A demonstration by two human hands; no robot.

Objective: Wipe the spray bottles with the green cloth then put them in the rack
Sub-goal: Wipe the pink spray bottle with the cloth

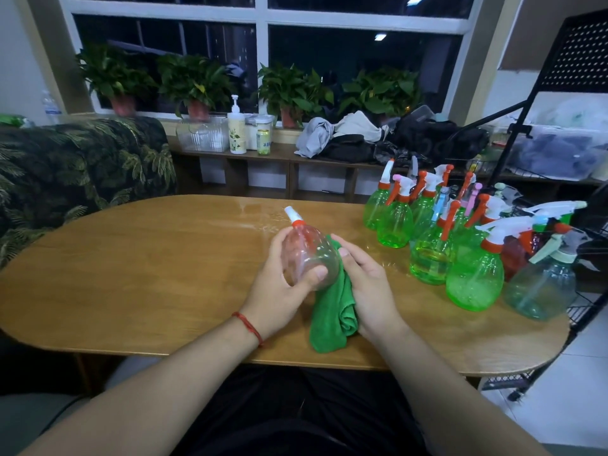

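Observation:
A clear spray bottle (304, 250) with a red collar and white nozzle is tilted over the middle of the wooden table (148, 278), nozzle pointing away. My left hand (279, 284) grips its body, thumb across the front. My right hand (365, 284) holds the green cloth (332, 314) against the bottle's right side; the cloth hangs down onto the table. Several green spray bottles (427, 238) and a pale blue one (539, 287) stand grouped at the table's right end. A black wire rack (589, 304) stands just past that end.
A leaf-patterned sofa (82, 169) sits at the left. Behind the table runs a low shelf (283, 156) with a pump bottle (237, 130), containers and a heap of clothes (348, 136). Potted plants (194, 83) line the window sill.

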